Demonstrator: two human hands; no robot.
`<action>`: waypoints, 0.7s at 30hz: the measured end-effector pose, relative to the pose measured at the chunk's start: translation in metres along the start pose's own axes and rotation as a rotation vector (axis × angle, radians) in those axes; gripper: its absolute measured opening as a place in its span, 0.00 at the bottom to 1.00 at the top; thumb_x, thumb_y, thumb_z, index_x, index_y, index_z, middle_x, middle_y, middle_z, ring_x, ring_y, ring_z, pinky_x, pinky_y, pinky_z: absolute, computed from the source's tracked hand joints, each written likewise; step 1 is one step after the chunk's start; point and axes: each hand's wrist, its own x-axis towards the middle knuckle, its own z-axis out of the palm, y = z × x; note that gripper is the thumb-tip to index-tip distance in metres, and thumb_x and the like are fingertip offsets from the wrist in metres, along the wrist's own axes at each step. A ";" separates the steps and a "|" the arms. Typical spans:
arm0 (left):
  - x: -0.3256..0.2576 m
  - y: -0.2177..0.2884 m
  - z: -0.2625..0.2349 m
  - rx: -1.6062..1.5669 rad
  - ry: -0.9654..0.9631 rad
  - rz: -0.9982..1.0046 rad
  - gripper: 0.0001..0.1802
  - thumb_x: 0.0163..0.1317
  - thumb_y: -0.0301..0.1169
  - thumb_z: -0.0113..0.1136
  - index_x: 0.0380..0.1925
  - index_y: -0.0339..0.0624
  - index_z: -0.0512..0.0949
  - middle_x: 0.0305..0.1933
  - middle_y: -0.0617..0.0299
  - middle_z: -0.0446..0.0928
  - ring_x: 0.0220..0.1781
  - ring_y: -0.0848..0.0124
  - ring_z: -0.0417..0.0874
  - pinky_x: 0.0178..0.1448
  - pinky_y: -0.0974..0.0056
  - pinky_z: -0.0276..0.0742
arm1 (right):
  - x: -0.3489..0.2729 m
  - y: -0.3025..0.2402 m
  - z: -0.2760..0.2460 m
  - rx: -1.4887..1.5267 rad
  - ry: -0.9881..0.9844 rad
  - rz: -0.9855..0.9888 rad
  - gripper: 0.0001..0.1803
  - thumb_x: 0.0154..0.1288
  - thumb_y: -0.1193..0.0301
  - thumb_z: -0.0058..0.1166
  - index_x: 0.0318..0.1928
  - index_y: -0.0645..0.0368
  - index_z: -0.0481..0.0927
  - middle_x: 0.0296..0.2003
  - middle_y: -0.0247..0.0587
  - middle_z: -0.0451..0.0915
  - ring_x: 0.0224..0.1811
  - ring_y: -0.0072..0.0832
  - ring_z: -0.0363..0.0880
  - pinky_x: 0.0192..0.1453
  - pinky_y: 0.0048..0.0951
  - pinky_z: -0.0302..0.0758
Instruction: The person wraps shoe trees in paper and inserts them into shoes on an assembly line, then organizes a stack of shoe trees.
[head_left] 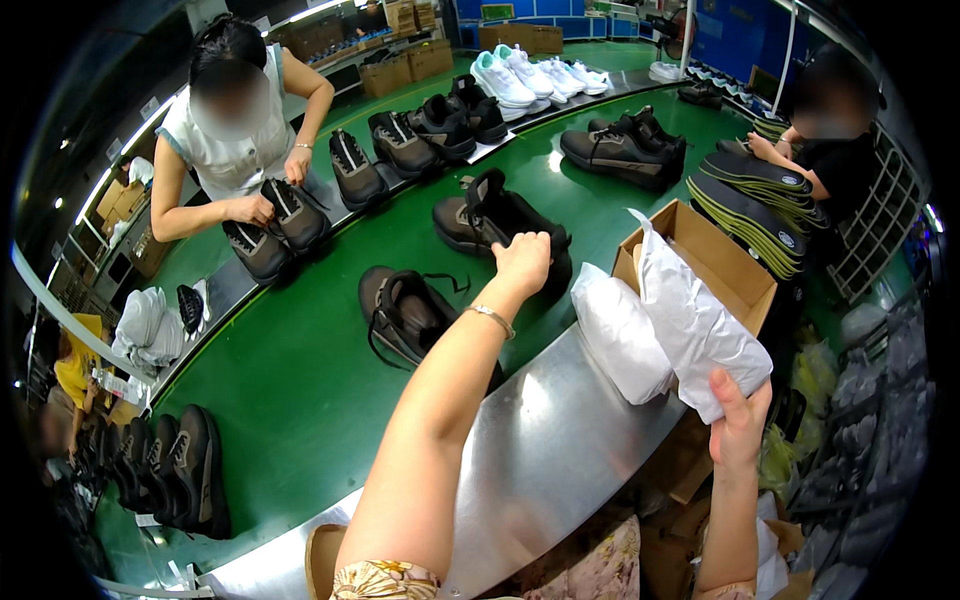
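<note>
My left hand reaches across the green belt, its fingers closed at the rim of a dark shoe. Part of that shoe lies behind the hand, against another brown-black shoe. My right hand grips the lower end of a white paper-wrapped bundle, thumb on top. The bundle leans over an open cardboard box. Beside it, a second white wrapped bundle rests by the metal edge. Nearer me on the belt is a loose-laced dark shoe, partly covered by my left forearm.
A steel ledge curves along my side of the green belt. Across it, a co-worker handles dark shoes. Stacked insoles lie right, near another person. White sneakers line the far side; more dark shoes stand left.
</note>
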 end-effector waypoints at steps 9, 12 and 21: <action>-0.090 0.008 -0.056 -0.071 -0.262 0.067 0.22 0.55 0.46 0.59 0.35 0.35 0.74 0.38 0.46 0.78 0.45 0.50 0.78 0.47 0.52 0.74 | 0.031 0.013 0.060 -0.401 -0.132 -0.111 0.28 0.48 0.73 0.65 0.47 0.67 0.66 0.42 0.44 0.76 0.43 0.29 0.75 0.49 0.29 0.72; -0.090 -0.012 -0.084 -0.259 0.290 -0.133 0.21 0.57 0.38 0.57 0.44 0.32 0.72 0.43 0.43 0.76 0.48 0.48 0.76 0.50 0.53 0.72 | 0.048 0.014 0.081 -0.667 -0.206 -0.159 0.31 0.45 0.69 0.66 0.46 0.68 0.65 0.38 0.50 0.77 0.41 0.35 0.77 0.47 0.32 0.73; -0.028 -0.083 -0.037 -0.666 0.399 -0.542 0.26 0.52 0.35 0.63 0.45 0.26 0.69 0.43 0.40 0.76 0.47 0.52 0.78 0.50 0.57 0.73 | 0.093 0.032 0.182 -1.407 -0.461 -0.249 0.27 0.42 0.63 0.58 0.39 0.68 0.65 0.35 0.61 0.78 0.40 0.53 0.78 0.45 0.44 0.74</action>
